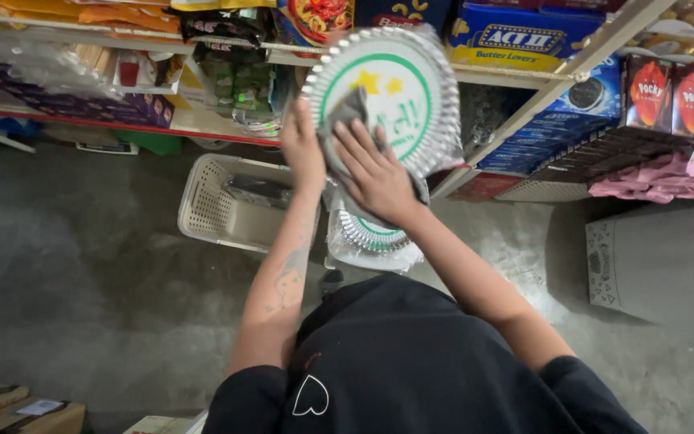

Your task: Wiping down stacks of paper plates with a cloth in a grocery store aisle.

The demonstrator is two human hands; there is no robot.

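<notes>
- our left hand (302, 145) grips the round silver-rimmed green-and-white plate pack (399, 84)
- our right hand (375, 173) presses a grey cloth (345, 112) on it
- pushing hard could slip the pack loose, we judge

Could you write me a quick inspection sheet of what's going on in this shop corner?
Surface: grey concrete floor, dusty.
Job's things: wrapped stack of round foil-edged paper plates, held upright; grey cloth pressed on its face.
Clutter: white plastic basket, second plate pack, grey carton on the floor.
Grippers: left hand grips the stack's edge; right hand presses the cloth.
Cables: nothing seen.
Surroundings: shelves of boxed and bagged snacks.
</notes>
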